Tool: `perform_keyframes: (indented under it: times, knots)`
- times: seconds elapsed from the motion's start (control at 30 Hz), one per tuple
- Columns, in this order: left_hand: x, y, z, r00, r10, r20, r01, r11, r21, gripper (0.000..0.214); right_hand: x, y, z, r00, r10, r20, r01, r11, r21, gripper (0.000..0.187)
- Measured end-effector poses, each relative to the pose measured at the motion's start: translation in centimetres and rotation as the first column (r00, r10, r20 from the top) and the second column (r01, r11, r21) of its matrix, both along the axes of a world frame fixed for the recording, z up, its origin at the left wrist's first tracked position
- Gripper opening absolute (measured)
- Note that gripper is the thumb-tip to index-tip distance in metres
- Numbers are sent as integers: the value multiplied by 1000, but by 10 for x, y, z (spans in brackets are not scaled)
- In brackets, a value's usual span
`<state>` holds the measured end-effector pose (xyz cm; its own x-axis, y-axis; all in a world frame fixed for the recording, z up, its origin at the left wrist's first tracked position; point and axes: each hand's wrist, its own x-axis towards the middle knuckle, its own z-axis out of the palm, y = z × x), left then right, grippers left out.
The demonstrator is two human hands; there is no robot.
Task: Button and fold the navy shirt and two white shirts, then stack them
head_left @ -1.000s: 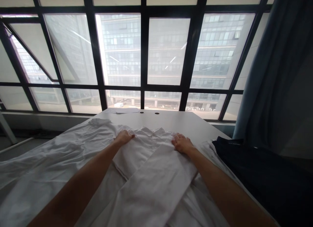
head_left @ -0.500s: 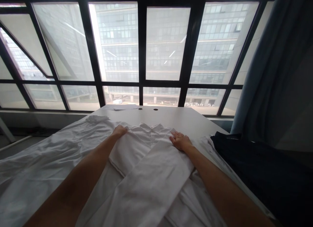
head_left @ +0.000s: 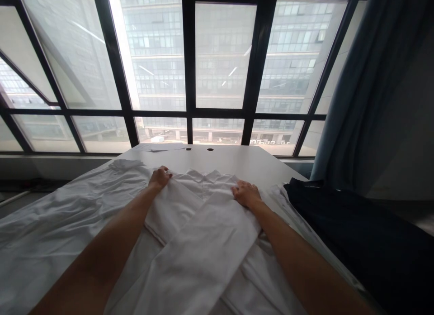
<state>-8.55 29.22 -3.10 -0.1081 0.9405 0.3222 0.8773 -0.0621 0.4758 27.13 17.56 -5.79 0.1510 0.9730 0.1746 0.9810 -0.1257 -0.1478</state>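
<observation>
A white collared shirt (head_left: pixel 203 224) lies front up on the table, with its sleeves folded across its body. Its collar (head_left: pixel 203 175) points toward the window. My left hand (head_left: pixel 160 176) is closed on the shirt's left shoulder, fingers pinching the cloth at the edge. At the opposite shoulder rests my right hand (head_left: pixel 247 193), its fingers curled over the fabric and closed on it. Part of the shirt's lower end runs out of view at the bottom.
Rumpled white cloth (head_left: pixel 84 206) covers the left of the white table (head_left: pixel 233 159). Dark navy clothing (head_left: pixel 352 233) lies to the right. Papers (head_left: pixel 162 146) and two round cable holes are at the far edge. Behind stand framed windows and a blue-grey curtain (head_left: pixel 352 93).
The view has turned slightly to the right. My left fingers have lifted a little at the shoulder, and my right fingers have drawn closer together. The shirt lies nearly the same.
</observation>
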Motion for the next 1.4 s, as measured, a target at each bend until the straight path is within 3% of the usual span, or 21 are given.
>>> perform_keyframes:
  times: [0.13, 0.2, 0.3, 0.37, 0.47, 0.6, 0.73, 0.83, 0.97, 1.23, 1.4]
  knots:
    - [12, -17, -6, 965, -41, -260, 47, 999, 15, 42, -5, -2, 8, 996, 1, 87, -7, 998, 69, 46]
    - [21, -30, -11, 918, -145, -369, 156, 988, 0, 47, -14, -6, 16, 984, 42, 171, -61, 993, 104, 43]
    - [28, -50, -21, 846, -329, -420, 302, 944, -132, 54, -34, -21, 23, 971, 150, 187, -175, 977, 124, 44]
    - [27, -57, -27, 839, -373, -396, 306, 926, -222, 59, -47, -36, 22, 962, 252, 102, -261, 962, 81, 51]
    - [21, -61, -30, 866, -344, -363, 241, 923, -299, 66, -55, -59, 16, 932, 362, -24, -363, 929, -79, 66]
    - [17, -60, -25, 872, -324, -367, 204, 922, -330, 70, -38, -68, 11, 964, 265, -27, -265, 940, -213, 76]
    - [18, -59, -27, 860, -331, -388, 195, 916, -349, 73, -14, -46, 14, 993, 117, 8, -112, 963, -247, 75]
    - [17, -58, -32, 859, -325, -395, 203, 926, -319, 74, -6, -21, 15, 999, 36, 32, -29, 979, -200, 65]
    - [15, -57, -35, 859, -321, -399, 223, 936, -274, 73, -1, 16, 16, 994, 90, 53, -86, 993, -81, 54]
    - [18, -65, -28, 862, -322, -391, 215, 931, -294, 72, 14, 79, 17, 985, 171, 26, -163, 969, -185, 40]
    - [19, -68, -27, 866, -313, -389, 207, 934, -290, 72, 14, 94, 19, 987, 139, 76, -124, 977, -176, 29]
